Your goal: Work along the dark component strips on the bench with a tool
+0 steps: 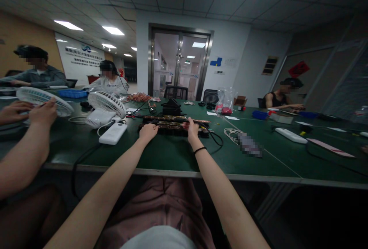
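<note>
My right hand [192,129] is closed around a thin black corded thing, whose exact kind I cannot make out. Its black cord [220,138] loops onto the table to the right. My left hand [148,132] is closed at the left part of a dark rack of thin gold-coloured rods [172,125], fingers curled down; what they pinch, if anything, is hidden. Both hands are at the rack, which lies crosswise on the green table [169,157]. Behind it stands a black box-like object [171,108].
A white fan [107,107] and a white power bank [113,133] stand left of my hands. A co-worker's hands [43,111] are by another fan [24,94]. To the right lie a blurred phone-like object [249,144] and white cable [230,134]. Other people sit around the table.
</note>
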### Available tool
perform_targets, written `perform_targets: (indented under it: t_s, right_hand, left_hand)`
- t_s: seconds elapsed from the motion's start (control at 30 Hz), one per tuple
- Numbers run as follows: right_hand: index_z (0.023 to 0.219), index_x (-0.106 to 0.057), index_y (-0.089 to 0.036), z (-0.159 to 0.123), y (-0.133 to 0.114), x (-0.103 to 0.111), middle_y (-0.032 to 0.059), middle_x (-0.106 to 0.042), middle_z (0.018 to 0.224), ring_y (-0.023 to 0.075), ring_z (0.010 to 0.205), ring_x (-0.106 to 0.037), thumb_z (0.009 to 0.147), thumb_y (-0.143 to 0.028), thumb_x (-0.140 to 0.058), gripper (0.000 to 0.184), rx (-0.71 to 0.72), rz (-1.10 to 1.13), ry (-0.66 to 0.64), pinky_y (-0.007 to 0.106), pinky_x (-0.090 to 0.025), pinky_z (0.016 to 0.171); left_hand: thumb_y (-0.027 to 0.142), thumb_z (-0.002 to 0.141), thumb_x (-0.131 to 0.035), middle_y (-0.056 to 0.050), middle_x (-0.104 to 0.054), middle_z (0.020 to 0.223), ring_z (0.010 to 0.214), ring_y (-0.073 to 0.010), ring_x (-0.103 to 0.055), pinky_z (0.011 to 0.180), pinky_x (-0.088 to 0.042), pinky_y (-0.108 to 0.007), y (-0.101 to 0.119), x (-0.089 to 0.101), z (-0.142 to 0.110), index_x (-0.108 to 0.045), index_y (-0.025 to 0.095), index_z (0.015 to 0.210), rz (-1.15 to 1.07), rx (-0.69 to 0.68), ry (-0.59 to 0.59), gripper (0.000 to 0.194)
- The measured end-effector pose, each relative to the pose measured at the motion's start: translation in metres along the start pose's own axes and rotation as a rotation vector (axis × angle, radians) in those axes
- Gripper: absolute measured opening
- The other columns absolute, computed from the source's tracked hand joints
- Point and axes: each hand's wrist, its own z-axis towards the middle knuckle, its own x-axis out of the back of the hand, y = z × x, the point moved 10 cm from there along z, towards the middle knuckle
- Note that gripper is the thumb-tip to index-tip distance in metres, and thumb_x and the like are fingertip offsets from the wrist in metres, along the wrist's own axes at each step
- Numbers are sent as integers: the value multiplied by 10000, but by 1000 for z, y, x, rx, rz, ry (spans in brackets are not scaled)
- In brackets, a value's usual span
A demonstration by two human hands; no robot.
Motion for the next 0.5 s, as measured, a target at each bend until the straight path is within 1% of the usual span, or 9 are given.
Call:
perform_targets:
  t_s: [0.13,0.27,0.33,0.4,0.43,0.5]
  right_hand:
    - [758,-594,-200,-5,1,-15,6,-658,569,182,585,-687,910,-314,-602,190,22,-8,-105,246,-525,545]
    - [775,-639,-183,-14,8,-34,10,-670,585,191,587,-693,852,-338,-674,177,65,4,-230,258,-533,561]
    - [809,-665,-179,-20,11,-44,15,-692,629,193,628,-710,832,-359,-697,184,87,9,-312,265,-549,603]
    - [833,-684,-179,-26,13,-52,26,-710,669,202,682,-726,827,-383,-702,204,91,10,-377,278,-562,650]
    - [841,-691,-179,-28,14,-54,31,-714,680,206,701,-731,831,-390,-699,211,89,12,-397,285,-565,668]
    - [848,-697,-175,-29,14,-56,37,-715,684,210,709,-735,843,-390,-688,215,80,26,-413,292,-568,682]
  left_hand:
    - [381,993,-399,-152,-738,1058,1024,-314,-690,814,-517,-365,-19,22,-4,-715,210,902,-79,150,117,371]
    - [313,970,-471,-190,-722,1075,1054,-350,-678,824,-512,-402,-52,38,-6,-675,195,895,-243,334,254,247]
    - [297,934,-550,-206,-710,1105,1071,-372,-669,837,-512,-429,-72,41,-8,-651,190,913,-387,436,332,148]
    - [305,889,-627,-228,-700,1113,1093,-399,-655,852,-510,-454,-90,39,-8,-628,182,905,-530,522,387,124]
    - [316,874,-647,-237,-699,1090,1101,-411,-649,856,-510,-460,-97,36,-7,-617,180,875,-583,556,400,139]
    - [313,864,-646,-228,-700,975,1089,-412,-649,837,-517,-446,-109,31,-4,-585,190,781,-658,611,421,161]
